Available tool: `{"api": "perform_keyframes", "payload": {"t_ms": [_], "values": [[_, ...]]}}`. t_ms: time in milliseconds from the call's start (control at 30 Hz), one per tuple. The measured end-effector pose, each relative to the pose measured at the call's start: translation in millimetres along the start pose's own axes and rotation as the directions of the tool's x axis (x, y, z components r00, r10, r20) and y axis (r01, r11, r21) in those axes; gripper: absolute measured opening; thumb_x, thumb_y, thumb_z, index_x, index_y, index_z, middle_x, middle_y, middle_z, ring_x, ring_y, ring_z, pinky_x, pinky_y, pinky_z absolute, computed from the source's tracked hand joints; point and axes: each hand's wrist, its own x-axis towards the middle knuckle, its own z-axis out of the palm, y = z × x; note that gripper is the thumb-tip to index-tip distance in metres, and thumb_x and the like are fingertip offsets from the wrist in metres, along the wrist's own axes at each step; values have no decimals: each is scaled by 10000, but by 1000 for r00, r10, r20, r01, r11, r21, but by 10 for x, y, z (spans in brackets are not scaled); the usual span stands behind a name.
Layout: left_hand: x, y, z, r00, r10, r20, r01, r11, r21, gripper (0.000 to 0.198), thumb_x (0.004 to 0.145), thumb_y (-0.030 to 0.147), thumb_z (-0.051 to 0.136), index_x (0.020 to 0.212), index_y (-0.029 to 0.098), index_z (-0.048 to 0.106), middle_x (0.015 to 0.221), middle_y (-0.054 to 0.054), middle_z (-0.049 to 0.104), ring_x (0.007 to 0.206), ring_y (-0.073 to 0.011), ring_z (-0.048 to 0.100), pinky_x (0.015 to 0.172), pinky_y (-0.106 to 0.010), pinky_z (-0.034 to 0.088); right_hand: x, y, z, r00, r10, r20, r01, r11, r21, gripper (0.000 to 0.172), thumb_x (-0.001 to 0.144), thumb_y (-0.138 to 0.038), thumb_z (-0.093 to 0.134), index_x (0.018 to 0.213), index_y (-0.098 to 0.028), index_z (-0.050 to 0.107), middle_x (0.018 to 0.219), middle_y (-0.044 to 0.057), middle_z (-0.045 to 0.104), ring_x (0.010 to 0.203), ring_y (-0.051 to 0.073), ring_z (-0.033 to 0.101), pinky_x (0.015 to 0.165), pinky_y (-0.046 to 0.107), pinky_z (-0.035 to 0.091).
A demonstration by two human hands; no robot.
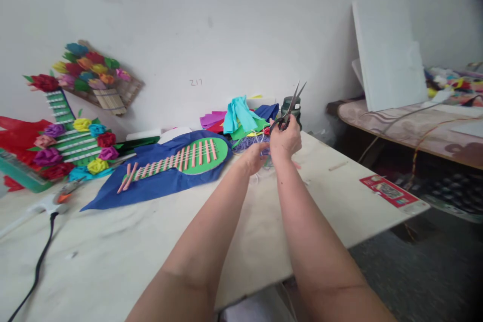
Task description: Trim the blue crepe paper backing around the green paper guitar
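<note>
Head view: scissors (292,104), clamped in the fingers of your right hand (286,137), point up and away from you, blades parted; your left hand (254,159), lower and just left, is nearer the purple strands (241,145), its grip impossible to tell.

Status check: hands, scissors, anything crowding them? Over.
Right hand gripping scissors, blades up, parted. Left hand by purple strands, grip unclear. Coloured sheets heaped just behind strands.
</note>
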Motion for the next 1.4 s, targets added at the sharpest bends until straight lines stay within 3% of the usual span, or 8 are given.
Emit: {"api": "perform_keyframes", "payload": {"t_ms": [267,467,667,867,967,1133,1267,1400], "values": [[-310,172,-220,978,207,-40,-187,941,280,194,734,168,641,588,153,516,440,39,444,412,-69,384,500,-207,360,-162,-113,101,969,-75,234,85,996,-34,505,855,-448,455,1261,-155,518,1048,164,647,987,301,587,796,364,427],[-673,85,-513,814,212,-540,-176,977,118,208,690,3,553,816,155,486,558,21,579,436,-67,492,520,-199,422,-425,-232,219,846,-157,510,252,960,-122,388,809,-445,488,985,-163,690,945,162,690,946,289,627,776,352,444],[-967,217,-948,766,147,-626,-223,974,-43,185,703,16,500,845,135,508,585,-40,642,508,-131,617,542,-222,471,-598,-232,336,704,-134,698,382,899,-213,416,740,-414,562,987,-111,703,1002,214,674,943,299,645,733,341,472],[-989,333,-1284,675,314,-667,-254,949,189,175,698,63,500,849,142,538,435,30,533,407,-118,514,519,-231,443,-684,-210,425,614,-85,785,436,865,-247,364,695,-282,614,998,-102,705,1041,224,664,977,286,640,731,311,484],[-940,299,-1467,584,516,-627,-189,838,513,162,698,163,567,856,167,600,454,36,515,516,-153,558,610,-268,455,-721,-217,444,601,-63,797,444,855,-267,366,687,-279,634,994,-93,705,1067,229,654,983,291,636,748,313,486],[-880,258,-1615,438,755,-487,81,507,858,163,695,264,631,845,211,666,894,-66,671,962,-261,553,839,-365,420,-746,-243,412,573,-53,818,482,829,-284,443,653,-252,653,1057,-76,685,1073,226,653,1015,311,622,775,329,483],[-829,226,-1729,372,738,-562,63,584,809,166,715,248,597,854,190,667,917,-87,647,930,-249,560,852,-369,420,-710,-258,374,528,-55,848,515,814,-268,428,647,-236,637,1045,-91,692,1073,220,658,1023,330,615,789,355,471],[-756,172,-1874,339,681,-649,-56,703,709,185,730,245,555,868,178,659,848,-69,635,864,-220,584,811,-348,442,-727,-244,460,632,-165,757,399,907,-135,263,726,-267,594,884,-93,713,977,219,680,969,332,631,738,355,468]]}}
